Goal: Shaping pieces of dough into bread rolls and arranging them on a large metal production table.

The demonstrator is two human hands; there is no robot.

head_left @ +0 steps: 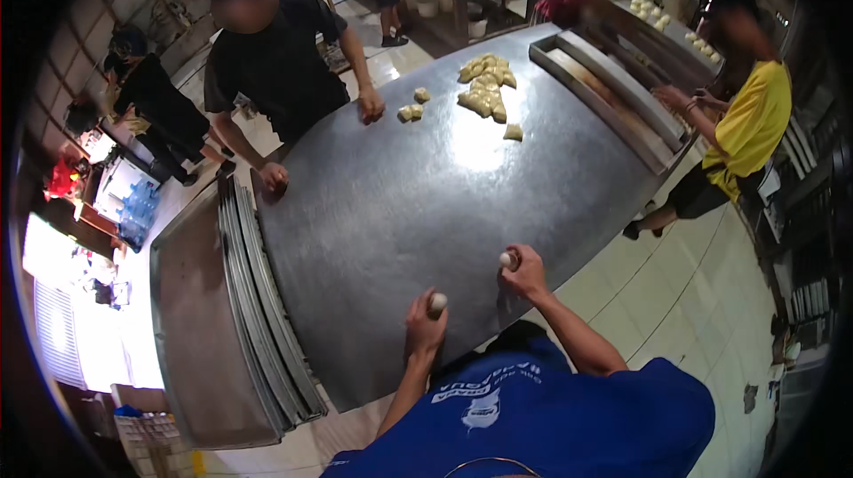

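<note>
Grey, glossy metal makes up the broad surface (pixel 382 256) before me, and on its far half sits a cluster of pale yellow, lumpy dough pieces (pixel 484 91). Well to the near side of that cluster, a person in a blue printed shirt (pixel 577 416) keeps two bare hands apart from each other. The left hand (pixel 425 329) is curled around a small, whitish, rounded piece (pixel 438 302); the right hand (pixel 526 274) grips a similar whitish piece (pixel 508 259). From here I can't tell what either is made of. Just left of the cluster lie a few small dough lumps (pixel 416 112); to its right, a long, grey, rectangular metal frame (pixel 622 91). Farther left stands a co-worker in a black T-shirt (pixel 275 65), and nearer than the cluster, leftward, a stack of large rectangular trays (pixel 197 318).
</note>
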